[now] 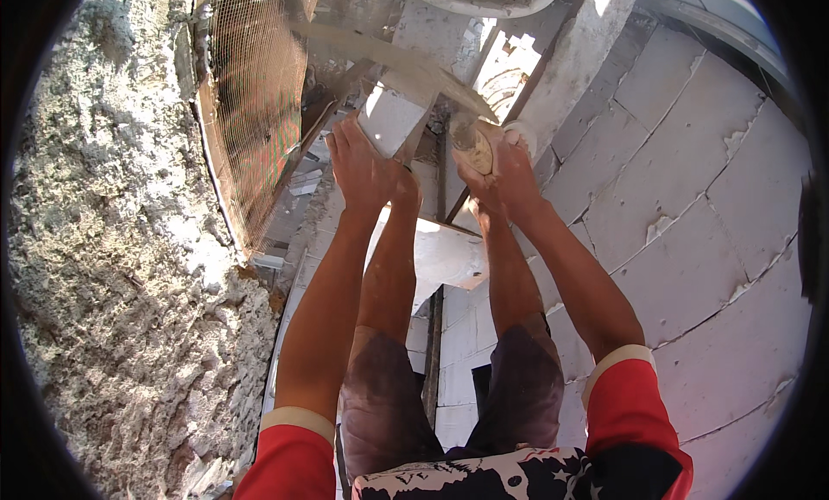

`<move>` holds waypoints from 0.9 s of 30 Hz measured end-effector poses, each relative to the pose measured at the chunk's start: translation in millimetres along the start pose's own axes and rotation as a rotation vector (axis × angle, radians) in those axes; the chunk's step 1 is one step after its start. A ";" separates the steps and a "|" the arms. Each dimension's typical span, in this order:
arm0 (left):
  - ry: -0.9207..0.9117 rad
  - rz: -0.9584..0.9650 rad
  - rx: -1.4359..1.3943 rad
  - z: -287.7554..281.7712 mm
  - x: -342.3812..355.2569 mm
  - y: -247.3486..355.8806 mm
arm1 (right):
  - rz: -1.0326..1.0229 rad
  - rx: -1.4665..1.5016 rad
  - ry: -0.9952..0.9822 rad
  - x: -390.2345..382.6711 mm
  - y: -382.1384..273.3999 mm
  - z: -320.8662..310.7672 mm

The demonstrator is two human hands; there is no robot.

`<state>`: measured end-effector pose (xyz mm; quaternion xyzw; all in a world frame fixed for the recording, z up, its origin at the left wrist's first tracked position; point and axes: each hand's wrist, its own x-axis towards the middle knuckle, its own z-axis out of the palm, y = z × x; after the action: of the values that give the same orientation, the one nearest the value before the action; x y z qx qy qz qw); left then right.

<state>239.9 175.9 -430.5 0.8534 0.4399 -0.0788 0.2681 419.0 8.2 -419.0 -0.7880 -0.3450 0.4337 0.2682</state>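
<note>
My right hand [505, 167] is closed around the pale, dusty handle [473, 144] of a handsaw. Its long blade [380, 55] runs up and to the left from the grip, somewhat blurred. The blade lies across the far part of a white block [393, 118], which looks like light building block. My left hand [363, 167] presses on the near left edge of that block, fingers stretched along its side. Whether the blade has cut into the block I cannot tell.
A rough plastered wall [129, 310] rises on the left, with a mesh screen [255, 94] beside it. White block masonry [682, 180] stands on the right. A round pale basin [492, 1] and a dusty beam [583, 55] lie beyond my hands. A white slab [453, 254] sits between my legs.
</note>
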 end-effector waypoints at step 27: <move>-0.015 -0.079 0.103 13.6 12.8 21.8 | 0.176 0.190 -0.147 -7.1 48.9 3.5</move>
<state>266.3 167.6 -438.2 0.8474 0.4668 -0.1181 0.2235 428.4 -27.1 -452.4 -0.7525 -0.2507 0.5426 0.2767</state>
